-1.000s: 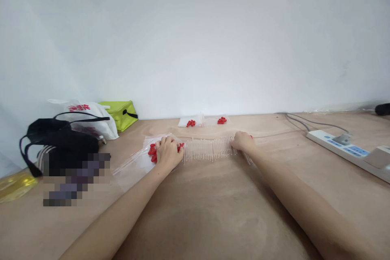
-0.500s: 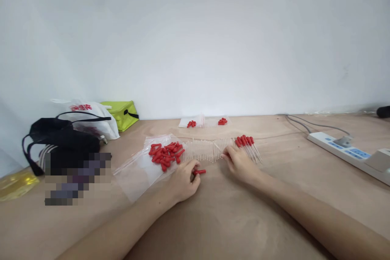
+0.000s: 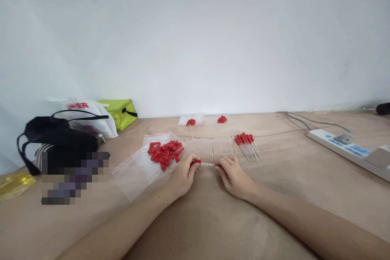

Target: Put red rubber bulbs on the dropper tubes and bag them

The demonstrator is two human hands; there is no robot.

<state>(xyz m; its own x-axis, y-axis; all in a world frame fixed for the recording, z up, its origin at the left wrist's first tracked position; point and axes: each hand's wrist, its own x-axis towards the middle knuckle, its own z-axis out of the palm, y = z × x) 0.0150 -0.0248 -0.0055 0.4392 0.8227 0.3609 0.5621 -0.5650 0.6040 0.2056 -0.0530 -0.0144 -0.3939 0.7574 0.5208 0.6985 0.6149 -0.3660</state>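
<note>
Dropper parts met between the two hands at the near middle of the wooden table [image 3: 213, 219]: a red rubber cap [image 3: 195, 162] and a thin clear tube [image 3: 208, 164], end to end. Left hand [image 3: 182, 178] had thumb and forefinger pinched shut on the red rubber cap. Right hand [image 3: 234, 176] had its fingertips closed on the other end of the thin clear tube. Both forearms lay low over the tabletop.

Just left of the left hand lay a clear plastic bag [image 3: 137, 168], flat and open. A loose pile of red caps [image 3: 164, 151] sat on its far end, not sealed inside. Beyond the hands ran a row of bare tubes [image 3: 209, 147], laid side by side. At the right end of that row, a small bunch of finished droppers [image 3: 247, 144] lay with red caps pointing away.

Farther back, near the wall [image 3: 195, 40], were two small packets [image 3: 203, 120], each showing a few red caps; whether they were sealed could not be told.

Left edge: a black bag [image 3: 56, 136] with looped straps, contents hidden, part of the area blurred out. Behind it was a white plastic bag [image 3: 88, 118] with red print, then a lime green pouch [image 3: 118, 112] against the wall. A yellowish item [image 3: 14, 178] showed at the far left edge, too cut off to identify.

Right side: a white power strip [image 3: 350, 150] with a grey cable [image 3: 307, 122] running back toward the wall.
</note>
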